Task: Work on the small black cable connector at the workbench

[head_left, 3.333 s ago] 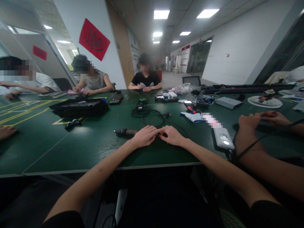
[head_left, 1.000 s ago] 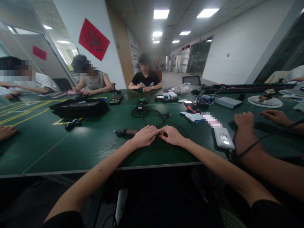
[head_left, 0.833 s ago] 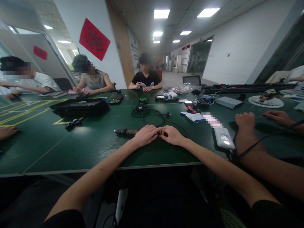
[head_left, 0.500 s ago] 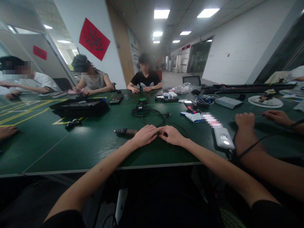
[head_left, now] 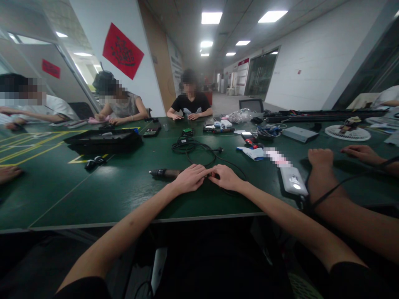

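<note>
Fingers of the left hand (head_left: pixel 192 178) lay over the power tool (head_left: pixel 170 173) jutting leftward from them, those of the right hand (head_left: pixel 228 178) curled near its covered end, both grips unclear, and the cord (head_left: pixel 179 144) looped beyond them could have snagged, twisting it.

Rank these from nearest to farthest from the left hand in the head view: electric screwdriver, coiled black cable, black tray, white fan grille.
From the left hand:
1. Electric screwdriver: partly covered by the hand, tip pointing left.
2. Coiled black cable: just beyond the hand.
3. Black tray: farther back, leftward.
4. White fan grille: far right.
</note>
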### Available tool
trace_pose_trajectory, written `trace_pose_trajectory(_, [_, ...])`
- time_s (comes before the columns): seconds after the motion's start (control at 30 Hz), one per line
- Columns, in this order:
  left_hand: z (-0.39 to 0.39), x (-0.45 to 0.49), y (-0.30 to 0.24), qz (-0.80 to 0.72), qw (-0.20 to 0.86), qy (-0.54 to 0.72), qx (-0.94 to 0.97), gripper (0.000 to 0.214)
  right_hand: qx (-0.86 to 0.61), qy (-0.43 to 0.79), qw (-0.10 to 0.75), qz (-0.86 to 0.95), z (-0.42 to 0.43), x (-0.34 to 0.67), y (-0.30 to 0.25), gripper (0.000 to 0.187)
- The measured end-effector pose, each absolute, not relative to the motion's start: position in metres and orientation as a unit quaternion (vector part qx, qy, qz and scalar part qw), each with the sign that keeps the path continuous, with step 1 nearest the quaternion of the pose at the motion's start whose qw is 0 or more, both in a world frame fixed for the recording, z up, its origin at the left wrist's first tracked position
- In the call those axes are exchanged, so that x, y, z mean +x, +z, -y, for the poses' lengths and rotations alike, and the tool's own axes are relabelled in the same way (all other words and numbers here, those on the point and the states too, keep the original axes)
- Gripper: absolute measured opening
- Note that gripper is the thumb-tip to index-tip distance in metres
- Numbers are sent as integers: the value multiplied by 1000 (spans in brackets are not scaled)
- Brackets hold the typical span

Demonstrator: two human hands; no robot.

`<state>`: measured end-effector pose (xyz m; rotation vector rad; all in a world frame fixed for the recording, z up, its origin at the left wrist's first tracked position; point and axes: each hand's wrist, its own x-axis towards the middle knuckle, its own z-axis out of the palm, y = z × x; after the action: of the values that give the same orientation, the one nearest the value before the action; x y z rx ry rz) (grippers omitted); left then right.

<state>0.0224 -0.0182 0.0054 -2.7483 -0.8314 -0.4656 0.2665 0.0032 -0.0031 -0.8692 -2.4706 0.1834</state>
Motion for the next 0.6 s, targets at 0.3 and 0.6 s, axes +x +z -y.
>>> trace_pose_trajectory(0.3, [18, 23, 6, 288, 116, -152, -938, 60, -322, 66, 254, 909, -5, 267, -5, 14])
trace_pose_trajectory(0.6, [17, 23, 4, 296, 125, -154, -934, 61, -319, 60, 256, 910, -5, 266, -5, 20])
